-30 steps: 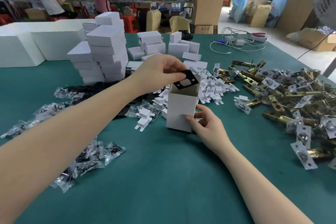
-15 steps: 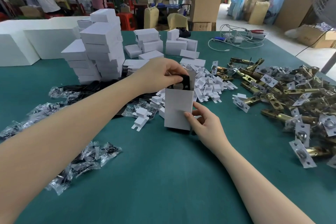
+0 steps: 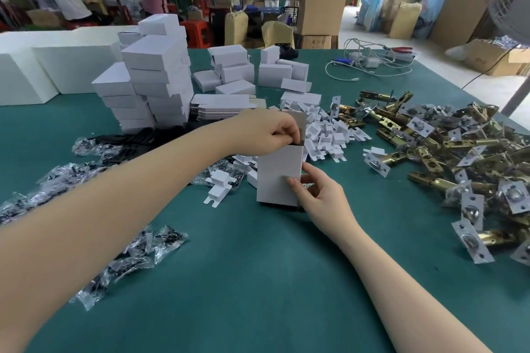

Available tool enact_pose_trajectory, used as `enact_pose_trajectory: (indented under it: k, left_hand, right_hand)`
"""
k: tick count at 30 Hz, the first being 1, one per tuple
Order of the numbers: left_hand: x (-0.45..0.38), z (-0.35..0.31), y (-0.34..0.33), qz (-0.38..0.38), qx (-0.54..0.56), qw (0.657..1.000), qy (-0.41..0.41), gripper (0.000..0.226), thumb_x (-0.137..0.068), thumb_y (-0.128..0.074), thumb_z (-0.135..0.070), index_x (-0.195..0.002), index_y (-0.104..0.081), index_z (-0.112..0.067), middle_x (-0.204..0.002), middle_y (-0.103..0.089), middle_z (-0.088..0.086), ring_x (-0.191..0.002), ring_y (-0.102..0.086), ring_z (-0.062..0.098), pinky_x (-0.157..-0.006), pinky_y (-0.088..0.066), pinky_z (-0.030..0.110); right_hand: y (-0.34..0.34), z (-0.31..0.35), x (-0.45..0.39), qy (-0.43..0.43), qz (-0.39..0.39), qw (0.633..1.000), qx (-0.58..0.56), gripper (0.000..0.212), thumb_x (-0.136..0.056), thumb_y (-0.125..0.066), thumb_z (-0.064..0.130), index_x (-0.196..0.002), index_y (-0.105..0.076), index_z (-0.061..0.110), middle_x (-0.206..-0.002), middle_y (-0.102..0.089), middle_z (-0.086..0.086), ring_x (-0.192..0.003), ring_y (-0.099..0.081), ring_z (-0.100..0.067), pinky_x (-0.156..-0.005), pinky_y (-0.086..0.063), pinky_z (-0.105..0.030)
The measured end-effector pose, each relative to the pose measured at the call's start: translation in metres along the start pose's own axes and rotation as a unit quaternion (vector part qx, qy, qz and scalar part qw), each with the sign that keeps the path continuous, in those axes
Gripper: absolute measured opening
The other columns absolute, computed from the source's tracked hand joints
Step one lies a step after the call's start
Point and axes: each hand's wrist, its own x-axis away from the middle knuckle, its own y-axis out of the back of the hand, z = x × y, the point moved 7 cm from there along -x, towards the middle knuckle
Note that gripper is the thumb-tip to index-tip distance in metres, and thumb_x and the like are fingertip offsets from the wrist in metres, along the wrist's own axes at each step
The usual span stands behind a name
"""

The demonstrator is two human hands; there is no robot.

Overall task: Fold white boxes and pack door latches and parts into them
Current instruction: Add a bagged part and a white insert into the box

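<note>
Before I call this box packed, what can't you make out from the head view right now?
- Inside of the box: hidden by its front wall.
- What the left hand pinches at the box top: covered by its fingers.
- Box bottom flaps: hidden, facing the table.
- Right hand fingers behind the box: hidden by it.

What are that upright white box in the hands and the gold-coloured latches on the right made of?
The white box looks like thin matte cardboard: flat panels, sharp creases, a grey inner flap. The latches look like metal, with shiny brass-toned bodies and silvery face plates that catch the light; whether solid brass or plated, I cannot tell. The left hand is at the box's top, and the right hand steadies its side.
</note>
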Motion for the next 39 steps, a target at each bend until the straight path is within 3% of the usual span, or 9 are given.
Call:
enact_pose_trajectory:
  k: [4,8,12,18,21,25,28,36,39]
  left_hand:
    - [0.009,-0.003,0.005,-0.121,-0.046,0.99,-0.062,0.023,-0.099,-0.053,-0.021,-0.119,-0.065,-0.022,-0.096,-0.066,-0.019,-0.092,-0.056,0.004,-0.086,-0.039,0.023]
    - [0.043,0.025,-0.006,-0.326,0.16,0.931,-0.031,0.053,-0.09,-0.064,-0.032,-0.138,-0.043,-0.028,-0.136,-0.044,-0.009,-0.124,-0.04,0.002,-0.108,-0.029,0.019]
    - [0.053,0.039,-0.071,-0.208,0.392,0.896,0.019,0.062,-0.091,-0.067,-0.019,-0.127,-0.026,-0.049,-0.134,-0.047,-0.014,-0.118,-0.05,-0.011,-0.108,-0.041,0.027]
    - [0.082,0.05,-0.056,-0.334,0.153,0.93,0.004,0.043,-0.096,-0.048,-0.038,-0.134,-0.053,-0.018,-0.121,-0.053,-0.009,-0.115,-0.049,0.008,-0.103,-0.037,0.025]
    - [0.106,0.099,-0.013,-0.393,0.029,0.908,0.14,0.039,-0.095,-0.049,-0.038,-0.124,-0.061,-0.016,-0.119,-0.053,0.008,-0.115,-0.048,0.026,-0.101,-0.036,0.037]
    - [0.147,0.195,0.008,-0.117,-0.173,0.851,0.483,0.047,-0.089,-0.061,-0.041,-0.13,-0.051,-0.02,-0.13,-0.038,0.018,-0.121,-0.038,0.039,-0.1,-0.037,0.049]
    - [0.164,0.22,0.001,0.046,-0.205,0.849,0.484,0.047,-0.093,-0.058,-0.042,-0.129,-0.057,-0.012,-0.123,-0.06,0.013,-0.112,-0.057,0.032,-0.096,-0.05,0.043]
    - [0.178,0.212,0.039,-0.137,-0.145,0.879,0.433,0.025,-0.079,-0.076,-0.049,-0.095,-0.07,-0.031,-0.088,-0.063,-0.009,-0.088,-0.058,0.021,-0.063,-0.048,0.032]
    - [0.175,0.209,0.048,-0.213,-0.027,0.895,0.392,0.017,-0.078,-0.079,-0.042,-0.084,-0.068,-0.031,-0.082,-0.063,-0.01,-0.084,-0.057,0.016,-0.07,-0.044,0.031]
  right_hand:
    - [0.001,-0.004,-0.002,0.0,-0.004,1.0,0.004,0.038,-0.092,-0.064,0.041,-0.096,-0.05,0.077,-0.091,-0.065,0.013,-0.059,-0.053,-0.01,-0.059,-0.045,-0.019]
    - [0.001,-0.01,-0.002,0.0,-0.006,1.0,0.001,0.038,-0.091,-0.067,0.035,-0.111,-0.05,0.063,-0.093,-0.066,0.01,-0.059,-0.052,-0.006,-0.063,-0.045,-0.015]
    - [-0.002,-0.011,0.0,0.016,0.009,1.0,0.005,0.042,-0.093,-0.064,0.019,-0.131,-0.053,0.034,-0.098,-0.065,0.012,-0.057,-0.049,-0.001,-0.063,-0.04,-0.009]
    - [-0.003,-0.015,0.001,0.006,0.033,0.999,0.013,0.039,-0.094,-0.063,0.022,-0.128,-0.051,0.037,-0.108,-0.066,0.016,-0.058,-0.05,-0.001,-0.062,-0.041,-0.01]
    - [-0.002,-0.019,-0.001,-0.008,0.027,0.999,0.019,0.038,-0.093,-0.064,0.027,-0.127,-0.052,0.039,-0.106,-0.067,0.016,-0.059,-0.05,-0.002,-0.063,-0.042,-0.011]
    - [-0.002,-0.022,-0.003,-0.021,0.032,0.999,0.022,0.035,-0.093,-0.064,0.03,-0.125,-0.053,0.042,-0.103,-0.066,0.015,-0.057,-0.049,-0.002,-0.062,-0.042,-0.012]
    - [-0.003,-0.024,-0.004,-0.025,0.033,0.999,0.022,0.035,-0.093,-0.063,0.031,-0.125,-0.053,0.041,-0.101,-0.066,0.015,-0.058,-0.048,-0.002,-0.062,-0.043,-0.013]
    - [-0.003,-0.025,-0.004,-0.028,0.037,0.999,0.023,0.035,-0.094,-0.062,0.033,-0.127,-0.053,0.041,-0.095,-0.065,0.015,-0.059,-0.049,-0.002,-0.063,-0.044,-0.017]
    - [-0.003,-0.026,-0.004,-0.029,0.039,0.999,0.022,0.035,-0.094,-0.062,0.033,-0.127,-0.053,0.041,-0.096,-0.065,0.015,-0.06,-0.049,-0.003,-0.065,-0.045,-0.019]
